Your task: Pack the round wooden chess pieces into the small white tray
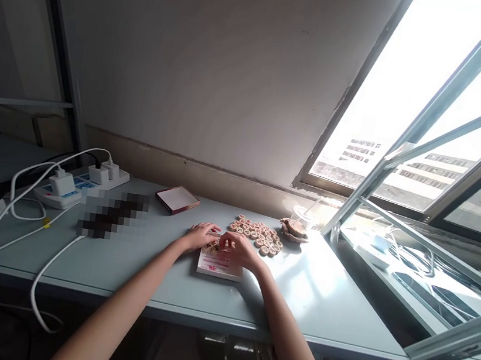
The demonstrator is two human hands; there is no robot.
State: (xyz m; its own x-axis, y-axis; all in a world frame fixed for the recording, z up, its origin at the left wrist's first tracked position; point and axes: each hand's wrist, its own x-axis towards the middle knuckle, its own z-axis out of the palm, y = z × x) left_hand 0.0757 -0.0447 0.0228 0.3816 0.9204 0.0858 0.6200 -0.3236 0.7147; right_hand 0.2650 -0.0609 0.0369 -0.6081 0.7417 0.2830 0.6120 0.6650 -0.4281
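Observation:
A shallow white box (220, 267) with red printing inside sits on the desk in front of me. A few round wooden Chinese chess pieces (215, 248) lie at its far end. My left hand (200, 237) rests at the box's far left corner, fingers stretched over the edge. Over the far right part of the box, my right hand (239, 247) has its fingers bent down and drawn together. Their tips are partly hidden, so what they pinch does not show. Beyond it, several more chess pieces (256, 234) lie spread flat on the desk.
A box lid (177, 199) lies near the wall. A clear plastic cup (303, 216) with a straw stands by a brown carved-looking object (294, 232). Left are a power strip (58, 196), cables and a pixelated dark thing (114, 215). A metal frame (366, 185) rises at right.

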